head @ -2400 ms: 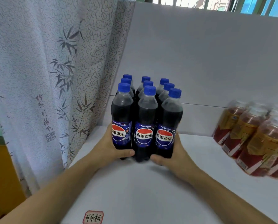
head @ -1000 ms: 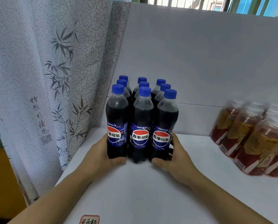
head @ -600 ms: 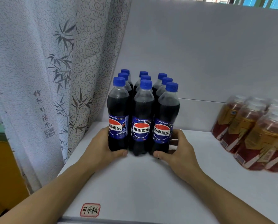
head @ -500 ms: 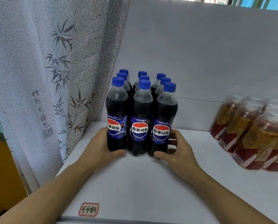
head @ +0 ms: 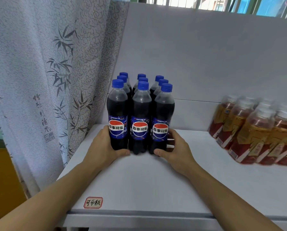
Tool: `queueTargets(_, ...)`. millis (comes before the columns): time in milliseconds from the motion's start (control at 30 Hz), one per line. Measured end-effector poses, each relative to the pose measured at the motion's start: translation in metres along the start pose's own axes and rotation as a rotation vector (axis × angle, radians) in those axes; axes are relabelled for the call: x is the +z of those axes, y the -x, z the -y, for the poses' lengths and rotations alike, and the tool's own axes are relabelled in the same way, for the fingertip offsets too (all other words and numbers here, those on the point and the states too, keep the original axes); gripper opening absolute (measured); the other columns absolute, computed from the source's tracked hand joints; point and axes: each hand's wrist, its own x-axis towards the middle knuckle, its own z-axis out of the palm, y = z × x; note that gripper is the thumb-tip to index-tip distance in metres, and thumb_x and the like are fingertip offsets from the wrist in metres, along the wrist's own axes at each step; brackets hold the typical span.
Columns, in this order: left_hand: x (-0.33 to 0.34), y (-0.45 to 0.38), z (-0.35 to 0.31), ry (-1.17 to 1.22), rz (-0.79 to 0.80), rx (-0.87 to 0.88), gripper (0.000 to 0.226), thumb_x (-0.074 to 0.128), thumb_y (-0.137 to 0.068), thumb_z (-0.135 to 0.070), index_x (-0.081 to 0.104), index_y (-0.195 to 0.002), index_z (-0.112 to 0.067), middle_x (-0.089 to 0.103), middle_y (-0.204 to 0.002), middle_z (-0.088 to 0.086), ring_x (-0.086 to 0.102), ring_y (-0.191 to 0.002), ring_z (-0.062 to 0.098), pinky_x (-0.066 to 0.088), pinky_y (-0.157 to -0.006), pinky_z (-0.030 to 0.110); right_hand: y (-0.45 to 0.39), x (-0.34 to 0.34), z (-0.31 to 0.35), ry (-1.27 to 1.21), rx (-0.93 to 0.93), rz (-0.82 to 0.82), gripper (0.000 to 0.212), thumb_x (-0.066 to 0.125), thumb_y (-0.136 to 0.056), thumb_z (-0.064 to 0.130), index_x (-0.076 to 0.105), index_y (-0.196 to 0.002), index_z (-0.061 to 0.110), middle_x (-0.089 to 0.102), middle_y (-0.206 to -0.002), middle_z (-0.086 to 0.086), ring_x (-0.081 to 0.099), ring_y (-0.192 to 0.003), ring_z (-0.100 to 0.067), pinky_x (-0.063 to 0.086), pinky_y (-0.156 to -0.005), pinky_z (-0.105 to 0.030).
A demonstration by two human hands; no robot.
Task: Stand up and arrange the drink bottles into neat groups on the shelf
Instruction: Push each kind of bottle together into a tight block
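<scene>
Nine dark cola bottles with blue caps (head: 140, 114) stand upright in a tight block on the white shelf (head: 139, 180). Left hand (head: 104, 147) and right hand (head: 176, 150) grip its sides. Right of the block, amber tea bottles (head: 256, 130) look grouped; little left.

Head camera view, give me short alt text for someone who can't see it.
Two hands, left hand and right hand, cup a three-by-three block of upright cola bottles on a white shelf. Tea bottles stand grouped at right, a curtain hangs left.
</scene>
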Motion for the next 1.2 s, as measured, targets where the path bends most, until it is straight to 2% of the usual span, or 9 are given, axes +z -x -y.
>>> queueTargets(267,-0.016,0.009,-0.011,-0.035,0.067,-0.060,0.102,0.081,-0.048,-0.078,0.050,-0.127,-0.023,0.059,-0.121,-0.004,0.059,-0.111,0.018,0.054,-0.091,0.041,0.008,-0.007,0.009,0.034,0.026,0.093,0.081,0.088,-0.077,0.024,0.045,-0.145,0.027,0.062,-0.125,0.011,0.065,-0.110,-0.009,0.051,-0.084,-0.013)
queueTargets(367,-0.034,0.032,-0.031,-0.192,0.029,-0.132,0.061,0.080,-0.074,-0.055,0.054,-0.109,-0.013,0.056,-0.103,-0.001,0.059,-0.094,0.021,0.045,-0.074,0.033,0.025,-0.034,0.010,0.089,0.078,0.103,0.077,0.083,-0.082,0.036,0.040,-0.147,0.032,0.058,-0.126,0.008,0.062,-0.111,-0.011,0.054,-0.093,-0.028)
queueTargets(467,-0.035,0.057,-0.077,-0.177,0.053,0.047,0.021,0.070,-0.087,-0.038,0.059,-0.082,-0.022,0.060,-0.077,-0.008,0.058,-0.072,0.009,0.037,-0.059,0.021,0.052,-0.073,0.002,0.204,0.005,0.019,0.049,0.075,-0.089,0.033,0.053,-0.132,0.036,0.063,-0.114,0.013,0.063,-0.103,-0.003,0.055,-0.084,-0.021)
queueTargets(567,0.002,0.065,-0.139,0.026,0.319,0.145,0.013,0.063,-0.092,-0.043,0.065,-0.097,-0.031,0.067,-0.089,-0.014,0.063,-0.082,0.003,0.049,-0.070,0.018,0.070,-0.114,-0.012,0.259,-0.096,-0.124,0.035,0.074,-0.090,0.023,0.060,-0.120,0.032,0.066,-0.102,0.014,0.063,-0.097,-0.003,0.056,-0.078,-0.023)
queueTargets(667,0.057,0.055,-0.191,0.176,0.444,0.142,0.030,0.055,-0.097,-0.047,0.061,-0.123,-0.032,0.066,-0.110,-0.015,0.063,-0.099,0.001,0.053,-0.089,0.026,0.082,-0.157,-0.022,0.266,-0.176,-0.317,0.028,0.073,-0.090,0.015,0.062,-0.113,0.026,0.066,-0.096,0.012,0.063,-0.089,-0.006,0.056,-0.072,-0.024)
queueTargets(800,0.120,0.029,-0.247,0.429,0.496,-0.027,0.031,0.046,-0.103,-0.042,0.057,-0.129,-0.029,0.067,-0.118,-0.006,0.065,-0.108,0.012,0.052,-0.101,0.041,0.097,-0.225,-0.043,0.177,-0.233,-0.588,0.014,0.067,-0.094,0.010,0.062,-0.100,0.022,0.066,-0.086,0.007,0.064,-0.079,-0.010,0.055,-0.064,-0.020)
queueTargets(1000,0.194,-0.012,-0.305,0.749,0.326,-0.402,0.031,0.038,-0.106,-0.044,0.052,-0.126,-0.026,0.062,-0.125,0.001,0.062,-0.110,0.018,0.050,-0.094,0.041,0.064,-0.328,-0.094,-0.085,-0.183,-0.930,0.010,0.054,-0.099,0.013,0.053,-0.093,0.021,0.053,-0.082,0.006,0.049,-0.073,-0.006,0.045,-0.070,-0.026)
queueTargets(1100,0.223,-0.023,-0.328,0.877,0.203,-0.604,0.034,0.035,-0.106,-0.044,0.048,-0.130,-0.025,0.055,-0.138,0.005,0.054,-0.125,0.025,0.043,-0.105,0.047,0.022,-0.365,-0.118,-0.315,-0.010,-0.872,0.007,0.048,-0.098,0.025,0.055,-0.095,0.025,0.056,-0.091,0.002,0.055,-0.084,-0.022,0.043,-0.078,-0.038)
queueTargets(1200,0.242,-0.030,-0.346,1.020,0.098,-0.654,0.040,0.038,-0.103,-0.047,0.050,-0.132,-0.023,0.051,-0.149,0.005,0.050,-0.134,0.026,0.041,-0.109,0.048,-0.023,-0.387,-0.137,-0.574,0.246,-0.567,0.033,0.047,-0.098,0.038,0.064,-0.118,0.017,0.068,-0.117,-0.007,0.061,-0.117,-0.029,0.046,-0.095,-0.043)
